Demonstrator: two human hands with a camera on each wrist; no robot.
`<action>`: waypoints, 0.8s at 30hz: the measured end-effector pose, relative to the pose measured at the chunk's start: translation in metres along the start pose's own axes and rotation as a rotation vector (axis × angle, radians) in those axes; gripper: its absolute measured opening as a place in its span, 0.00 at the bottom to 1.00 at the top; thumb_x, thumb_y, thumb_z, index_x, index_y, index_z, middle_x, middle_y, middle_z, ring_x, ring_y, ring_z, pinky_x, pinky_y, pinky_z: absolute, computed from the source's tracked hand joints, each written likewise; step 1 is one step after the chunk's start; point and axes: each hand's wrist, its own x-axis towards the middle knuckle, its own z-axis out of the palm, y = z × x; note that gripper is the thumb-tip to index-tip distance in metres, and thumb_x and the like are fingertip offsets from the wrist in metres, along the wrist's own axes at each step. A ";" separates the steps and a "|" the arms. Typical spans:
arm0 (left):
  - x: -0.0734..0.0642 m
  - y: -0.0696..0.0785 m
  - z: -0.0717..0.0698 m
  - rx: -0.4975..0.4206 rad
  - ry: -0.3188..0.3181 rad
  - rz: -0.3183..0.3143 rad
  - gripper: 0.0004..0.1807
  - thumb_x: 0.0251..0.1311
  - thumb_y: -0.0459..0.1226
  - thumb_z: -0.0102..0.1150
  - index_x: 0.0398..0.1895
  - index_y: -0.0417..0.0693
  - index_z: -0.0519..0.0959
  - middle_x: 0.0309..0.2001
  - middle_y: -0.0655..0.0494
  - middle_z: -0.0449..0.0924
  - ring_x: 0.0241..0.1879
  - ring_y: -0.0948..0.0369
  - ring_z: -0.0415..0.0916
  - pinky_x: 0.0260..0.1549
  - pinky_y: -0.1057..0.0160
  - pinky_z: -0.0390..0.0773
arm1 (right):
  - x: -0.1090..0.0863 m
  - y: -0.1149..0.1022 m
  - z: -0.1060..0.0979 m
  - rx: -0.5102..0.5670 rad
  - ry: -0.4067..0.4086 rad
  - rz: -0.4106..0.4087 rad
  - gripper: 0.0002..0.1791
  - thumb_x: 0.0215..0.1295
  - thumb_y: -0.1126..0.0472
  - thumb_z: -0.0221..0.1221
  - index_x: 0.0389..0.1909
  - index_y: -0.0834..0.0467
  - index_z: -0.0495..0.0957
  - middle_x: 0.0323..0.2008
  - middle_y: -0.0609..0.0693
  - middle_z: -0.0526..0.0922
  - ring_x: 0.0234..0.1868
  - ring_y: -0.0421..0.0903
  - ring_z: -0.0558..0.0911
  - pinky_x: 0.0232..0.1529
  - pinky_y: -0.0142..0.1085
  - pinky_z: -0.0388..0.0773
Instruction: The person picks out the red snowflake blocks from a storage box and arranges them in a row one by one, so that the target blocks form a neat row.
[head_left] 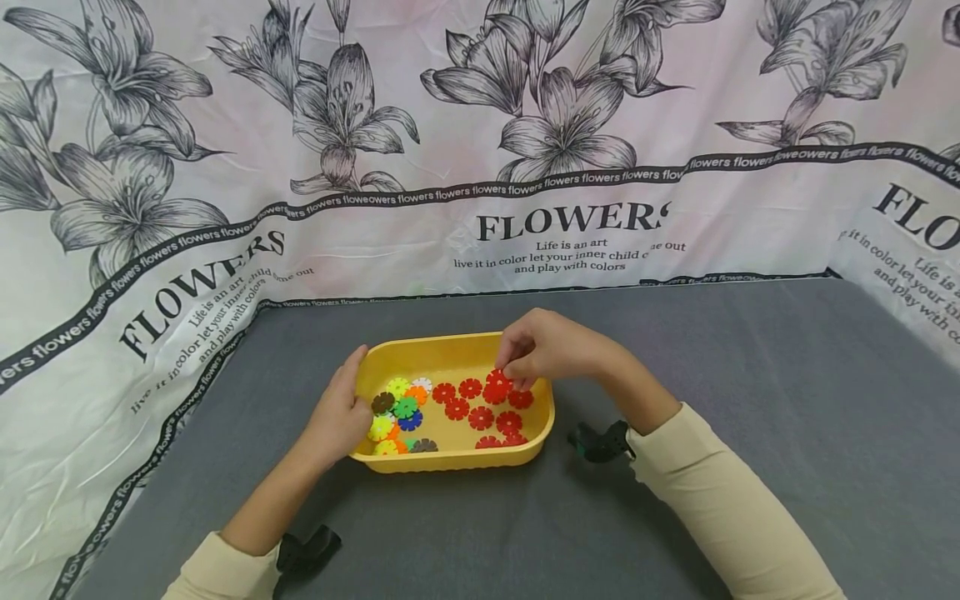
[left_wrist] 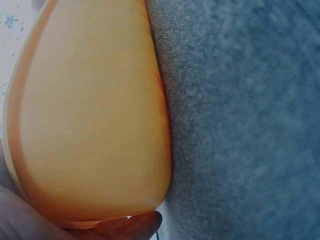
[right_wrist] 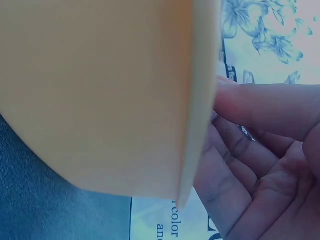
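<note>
A yellow plastic tray [head_left: 450, 461] sits on the grey cloth, with toothed, flower-shaped plastic discs inside. My left hand [head_left: 339, 421] grips the tray's left end, thumb over the rim; its fingertips show against the outer wall in the left wrist view. Above the tray's right part, my right hand [head_left: 553, 346] pinches a red disc [head_left: 498, 377] between thumb and fingers. Several red discs [head_left: 481, 418] are spread below and beside it. Mixed discs, among them a green one [head_left: 405, 407] and a blue one [head_left: 410, 420], are bunched at the left. The tray wall hides the pinched disc in the right wrist view.
Grey cloth [head_left: 720, 358] surrounds the tray. A white flower-printed curtain [head_left: 390, 242] rises behind it and along both sides. Black wrist straps [head_left: 309, 550] hang at both sleeves.
</note>
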 end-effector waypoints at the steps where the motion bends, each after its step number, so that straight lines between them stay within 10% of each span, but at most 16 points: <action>1: 0.000 0.000 0.000 0.000 0.001 0.002 0.41 0.58 0.20 0.37 0.79 0.34 0.44 0.73 0.31 0.50 0.69 0.37 0.57 0.67 0.38 0.54 | -0.001 0.000 -0.001 -0.002 0.002 -0.002 0.05 0.63 0.74 0.62 0.34 0.63 0.84 0.29 0.53 0.85 0.29 0.49 0.84 0.37 0.41 0.85; 24: 0.000 -0.001 0.000 -0.006 -0.005 0.002 0.41 0.58 0.20 0.36 0.79 0.34 0.44 0.74 0.31 0.49 0.70 0.37 0.55 0.67 0.38 0.53 | -0.019 0.019 -0.037 0.055 0.088 0.051 0.04 0.65 0.71 0.61 0.37 0.67 0.84 0.33 0.56 0.87 0.33 0.53 0.86 0.40 0.44 0.84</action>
